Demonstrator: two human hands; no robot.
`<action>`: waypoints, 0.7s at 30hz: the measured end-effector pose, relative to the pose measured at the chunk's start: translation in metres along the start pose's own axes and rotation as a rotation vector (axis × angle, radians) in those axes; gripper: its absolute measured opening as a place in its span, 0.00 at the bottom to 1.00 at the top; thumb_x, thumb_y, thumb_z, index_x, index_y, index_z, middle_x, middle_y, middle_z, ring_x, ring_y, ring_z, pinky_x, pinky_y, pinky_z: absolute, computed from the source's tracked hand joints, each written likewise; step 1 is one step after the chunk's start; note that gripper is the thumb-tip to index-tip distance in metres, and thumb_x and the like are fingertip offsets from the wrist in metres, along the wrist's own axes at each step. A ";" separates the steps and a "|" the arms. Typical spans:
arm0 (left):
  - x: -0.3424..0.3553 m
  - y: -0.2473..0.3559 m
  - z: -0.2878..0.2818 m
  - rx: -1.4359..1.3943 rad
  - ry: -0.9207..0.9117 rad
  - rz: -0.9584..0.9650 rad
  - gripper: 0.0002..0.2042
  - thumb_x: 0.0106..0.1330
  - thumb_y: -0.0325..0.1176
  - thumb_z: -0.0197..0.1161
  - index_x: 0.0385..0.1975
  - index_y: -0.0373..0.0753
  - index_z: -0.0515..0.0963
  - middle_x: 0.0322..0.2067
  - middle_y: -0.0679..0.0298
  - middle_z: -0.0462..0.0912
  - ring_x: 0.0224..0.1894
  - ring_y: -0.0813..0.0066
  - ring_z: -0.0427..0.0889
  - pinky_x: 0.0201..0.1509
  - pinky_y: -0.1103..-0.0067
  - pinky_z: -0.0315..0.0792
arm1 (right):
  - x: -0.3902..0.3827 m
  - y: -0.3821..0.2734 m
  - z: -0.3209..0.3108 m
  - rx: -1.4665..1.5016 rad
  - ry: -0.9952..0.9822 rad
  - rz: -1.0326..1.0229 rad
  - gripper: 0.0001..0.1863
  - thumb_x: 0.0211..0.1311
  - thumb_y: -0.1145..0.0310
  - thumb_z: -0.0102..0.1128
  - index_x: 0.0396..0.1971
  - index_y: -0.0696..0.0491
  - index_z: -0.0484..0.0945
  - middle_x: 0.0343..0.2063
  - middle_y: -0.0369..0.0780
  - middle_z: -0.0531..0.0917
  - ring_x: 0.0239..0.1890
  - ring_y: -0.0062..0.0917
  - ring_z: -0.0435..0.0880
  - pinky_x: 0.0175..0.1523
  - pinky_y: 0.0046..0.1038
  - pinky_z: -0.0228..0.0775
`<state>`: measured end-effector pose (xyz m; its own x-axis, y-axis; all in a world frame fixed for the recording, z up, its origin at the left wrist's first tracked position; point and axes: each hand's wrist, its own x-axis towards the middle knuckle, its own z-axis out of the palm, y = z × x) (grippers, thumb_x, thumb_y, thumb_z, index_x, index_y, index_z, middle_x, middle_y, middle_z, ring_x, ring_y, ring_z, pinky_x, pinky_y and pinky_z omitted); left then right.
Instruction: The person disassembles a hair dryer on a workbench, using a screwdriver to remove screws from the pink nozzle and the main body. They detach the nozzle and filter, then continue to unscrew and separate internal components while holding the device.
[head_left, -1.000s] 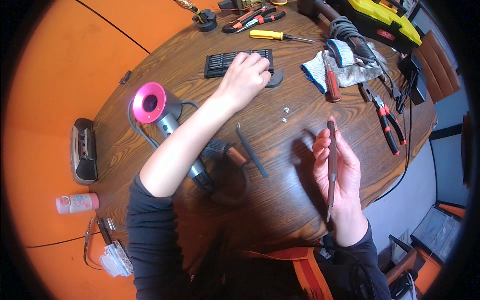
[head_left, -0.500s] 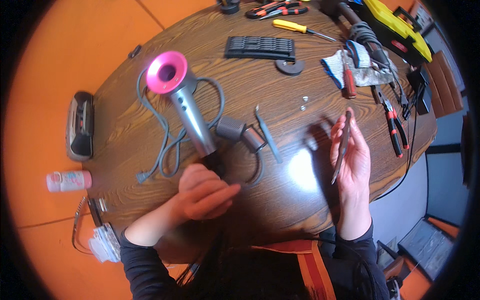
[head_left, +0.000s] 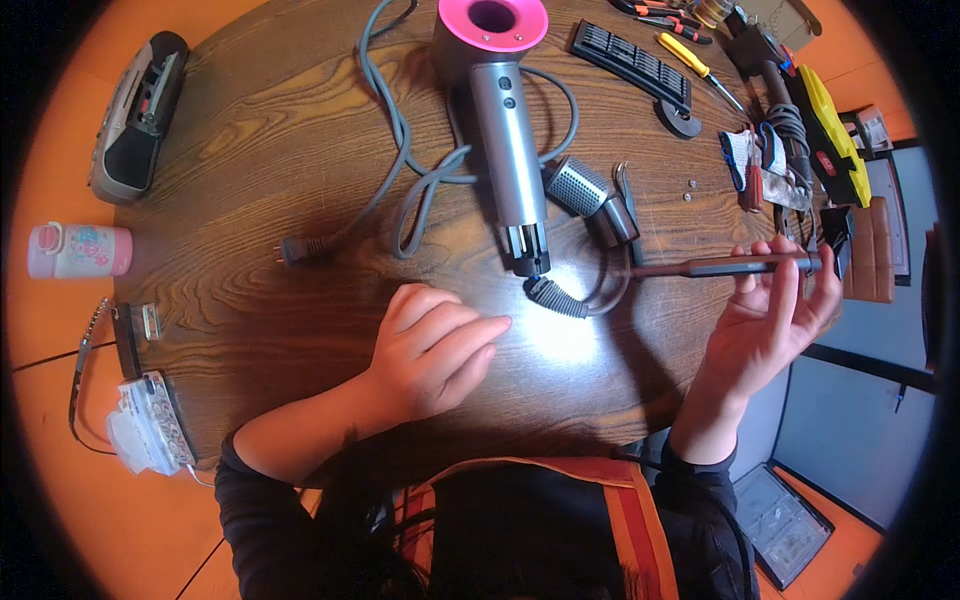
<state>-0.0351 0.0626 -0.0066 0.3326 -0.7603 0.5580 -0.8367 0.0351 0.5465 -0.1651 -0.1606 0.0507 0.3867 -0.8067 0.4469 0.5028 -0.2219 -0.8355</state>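
My right hand (head_left: 775, 320) holds a slim dark screwdriver (head_left: 720, 266) horizontally in its fingers, its shaft pointing left. My left hand (head_left: 430, 355) is empty, fingers loosely bent with the index reaching forward, just below the hair dryer (head_left: 508, 150). The dryer has a pink ring, a silver handle, an exposed black lower end and a ribbed cable sleeve (head_left: 558, 297). Beside it lie a detached perforated filter piece (head_left: 578, 187), a dark cylinder (head_left: 616, 222), tweezers (head_left: 627, 190) and two small metal bits (head_left: 690, 190).
Dark bit case (head_left: 630, 66), yellow screwdriver (head_left: 685, 52), red screwdriver (head_left: 753, 190), gloves (head_left: 772, 152) and yellow toolbox (head_left: 840, 140) are at right. The plug (head_left: 305, 250) lies left of the dryer. A device (head_left: 135, 115) and pink bottle (head_left: 80, 250) are at far left.
My left hand has moved from the bit case down toward me. My right hand has moved rightward, turning the screwdriver from upright to horizontal. The view has shifted, bringing the dryer's lower end into clear sight.
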 end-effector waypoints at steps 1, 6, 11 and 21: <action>0.000 0.001 0.000 -0.019 -0.002 -0.017 0.12 0.42 0.23 0.61 0.31 0.36 0.78 0.24 0.66 0.74 0.28 0.69 0.71 0.35 0.75 0.64 | -0.005 -0.002 0.009 -0.085 0.001 -0.119 0.20 0.57 0.80 0.47 0.50 0.50 0.60 0.35 0.46 0.74 0.37 0.32 0.77 0.39 0.37 0.76; 0.000 0.001 0.000 -0.021 0.003 -0.034 0.12 0.42 0.23 0.62 0.31 0.37 0.78 0.24 0.66 0.74 0.28 0.69 0.71 0.34 0.75 0.64 | -0.026 0.002 0.033 -0.195 -0.433 -0.396 0.27 0.50 0.86 0.53 0.47 0.44 0.59 0.32 0.49 0.73 0.31 0.36 0.79 0.34 0.37 0.79; 0.000 -0.004 0.002 -0.003 0.005 -0.049 0.13 0.43 0.24 0.62 0.31 0.37 0.78 0.24 0.67 0.73 0.28 0.70 0.70 0.34 0.76 0.63 | -0.030 0.008 0.027 -0.270 -0.539 -0.380 0.28 0.49 0.86 0.54 0.48 0.44 0.59 0.32 0.49 0.73 0.32 0.38 0.79 0.35 0.36 0.79; 0.016 -0.023 -0.001 -0.140 0.049 -0.350 0.18 0.55 0.23 0.56 0.47 0.31 0.69 0.40 0.51 0.73 0.43 0.61 0.75 0.44 0.75 0.71 | -0.020 0.013 0.022 -0.151 -0.280 -0.293 0.24 0.54 0.81 0.51 0.48 0.43 0.59 0.34 0.48 0.72 0.32 0.34 0.78 0.34 0.39 0.79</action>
<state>-0.0105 0.0501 -0.0093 0.6111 -0.7102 0.3496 -0.6023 -0.1306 0.7875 -0.1496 -0.1354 0.0381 0.4496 -0.5229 0.7241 0.5116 -0.5138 -0.6887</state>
